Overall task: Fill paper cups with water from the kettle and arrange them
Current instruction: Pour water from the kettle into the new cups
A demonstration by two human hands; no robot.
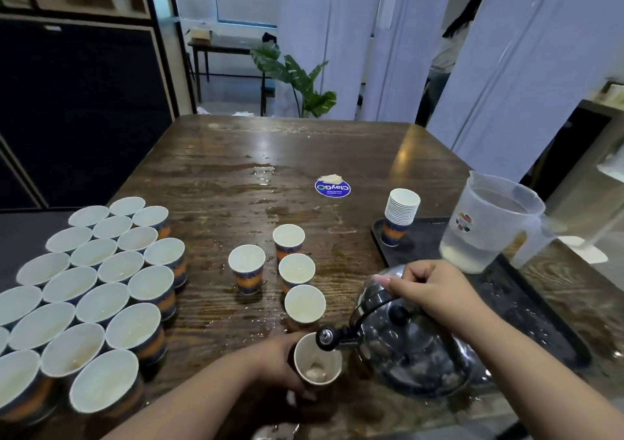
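Right hand (435, 291) curled round the handle of the steel kettle (408, 341), tilted with spout pointing left over the cup (317, 360). Left hand (280, 358) wraps that cup at near centre, just left of the spout; water at its bottom. Filled cups (91, 291) massed far left on the table (337, 156). Blue sticker (332, 188) reads "ClayGO", inverted.

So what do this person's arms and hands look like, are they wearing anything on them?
Both forearms are bare as far as the picture shows: no sleeves, gloves, watch or bracelets in view. The left hand shows no rings that I can make out. The right hand has long, pale, glossy nails, clearest on the thumb. Nothing else is worn on either hand.
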